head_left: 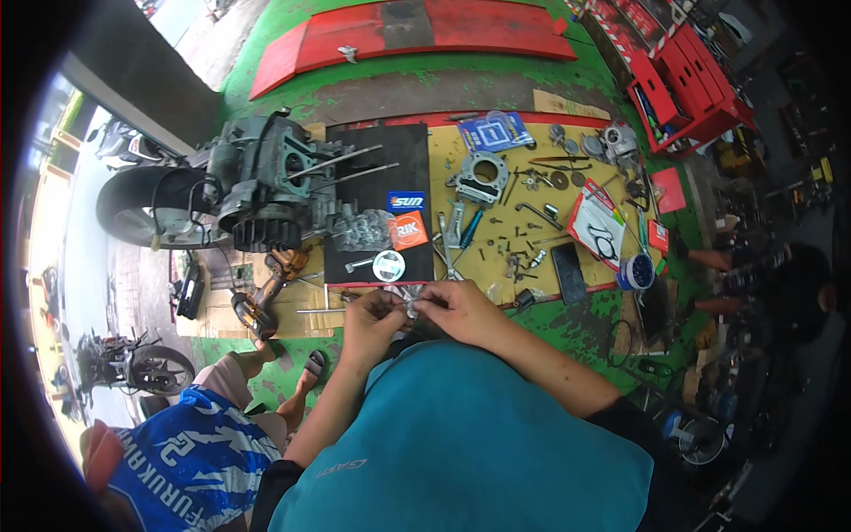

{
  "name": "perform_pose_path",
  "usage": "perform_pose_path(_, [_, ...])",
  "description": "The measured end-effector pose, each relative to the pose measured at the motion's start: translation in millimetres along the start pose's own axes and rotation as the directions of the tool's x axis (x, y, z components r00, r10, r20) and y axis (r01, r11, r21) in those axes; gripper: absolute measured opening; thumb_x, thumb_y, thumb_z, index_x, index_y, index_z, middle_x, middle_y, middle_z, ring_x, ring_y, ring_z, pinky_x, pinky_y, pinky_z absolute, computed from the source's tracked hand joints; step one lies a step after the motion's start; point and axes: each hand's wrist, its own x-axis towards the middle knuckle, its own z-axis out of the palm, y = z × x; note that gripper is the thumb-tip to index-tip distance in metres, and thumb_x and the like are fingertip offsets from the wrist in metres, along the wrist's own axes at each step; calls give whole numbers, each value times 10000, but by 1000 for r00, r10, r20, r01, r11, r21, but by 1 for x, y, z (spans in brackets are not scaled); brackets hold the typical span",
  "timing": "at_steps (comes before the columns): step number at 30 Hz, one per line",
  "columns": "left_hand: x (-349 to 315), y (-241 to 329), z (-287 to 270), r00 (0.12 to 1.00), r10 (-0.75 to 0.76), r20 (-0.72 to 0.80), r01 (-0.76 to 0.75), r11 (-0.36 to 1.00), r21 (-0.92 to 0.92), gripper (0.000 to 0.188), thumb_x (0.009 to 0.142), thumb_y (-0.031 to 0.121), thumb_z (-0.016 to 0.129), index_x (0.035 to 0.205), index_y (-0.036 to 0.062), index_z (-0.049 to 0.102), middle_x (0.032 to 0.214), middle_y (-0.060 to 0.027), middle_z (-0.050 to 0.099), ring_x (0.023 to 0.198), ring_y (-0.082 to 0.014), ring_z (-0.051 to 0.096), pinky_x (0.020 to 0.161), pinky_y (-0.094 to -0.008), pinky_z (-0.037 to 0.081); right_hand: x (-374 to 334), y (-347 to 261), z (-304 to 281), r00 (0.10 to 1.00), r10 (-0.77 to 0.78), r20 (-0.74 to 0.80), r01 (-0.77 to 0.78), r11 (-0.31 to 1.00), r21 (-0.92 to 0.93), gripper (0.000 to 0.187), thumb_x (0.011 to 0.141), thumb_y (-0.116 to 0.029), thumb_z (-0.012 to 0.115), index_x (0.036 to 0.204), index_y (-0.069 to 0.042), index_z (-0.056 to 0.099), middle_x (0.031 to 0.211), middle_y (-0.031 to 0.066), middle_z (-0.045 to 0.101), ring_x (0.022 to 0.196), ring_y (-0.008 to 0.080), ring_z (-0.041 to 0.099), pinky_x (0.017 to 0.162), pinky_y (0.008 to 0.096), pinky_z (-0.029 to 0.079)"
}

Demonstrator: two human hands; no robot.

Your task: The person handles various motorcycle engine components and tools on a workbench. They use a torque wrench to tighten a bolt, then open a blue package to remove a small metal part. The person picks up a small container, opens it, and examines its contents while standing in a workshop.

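Close to my body, at the near edge of the work surface, my left hand point(374, 321) and my right hand point(454, 310) meet with fingers pinched. Between them is a small crumpled, see-through plastic packet point(410, 301); its contents are too small to make out. Just beyond my fingers a round silver piston point(389, 266) lies on a black mat point(363, 151), with a small metal pin point(358, 265) beside it. Farther up the mat are crumpled clear plastic wrap point(362, 230), an orange packet point(409, 230) and a blue packet point(407, 201).
A large engine with wheel point(275, 182) stands at the left, its studs reaching over the mat. Right of the mat lie a cylinder block point(483, 177), loose bolts, wrenches point(448, 239) and a phone point(568, 273). A power drill point(282, 268) and a person in blue point(191, 452) are at left.
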Motion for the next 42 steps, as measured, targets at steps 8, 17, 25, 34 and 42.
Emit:
perform_pose_path(8, [1,2,-6,992,47,121,-25,983,-179,59,911,-45,619,967,-33,607,895,-93,696,815,-143,697,737,-291,595,2,9,14,999,-28,43,11,932,362,173,943,-164,653,978,4,649,821,159,680,681,215,650,644,357,496])
perform_pose_path(17, [11,8,-7,992,-11,128,30,988,-149,100,862,-63,653,952,-32,623,882,-72,693,777,-108,680,719,-245,584,-2,-24,3,991,-93,-94,92,996,-10,162,905,-81,630,1039,8,650,902,179,705,773,290,700,682,376,525])
perform_pose_path(25, [17,9,-10,993,75,95,-60,986,-153,104,850,-55,669,942,-39,626,852,-93,700,749,-111,684,692,-251,573,-2,-19,4,985,-74,-153,103,977,187,208,915,-100,703,1074,32,684,939,112,738,831,152,698,754,310,561])
perform_pose_path(34, [3,20,-7,992,79,94,-73,995,-70,91,845,-3,675,922,-16,628,804,-57,679,732,-123,675,662,-272,543,1,-3,9,987,123,-105,-81,936,341,110,962,-39,662,1047,31,677,882,59,710,779,88,648,685,242,532])
perform_pose_path(42, [9,-6,-14,996,79,42,-79,997,3,120,840,18,667,951,5,623,854,-31,668,799,-89,630,708,-253,514,6,-17,2,987,-137,-84,132,989,-63,158,951,-125,679,1035,8,692,860,77,715,760,117,652,699,284,526])
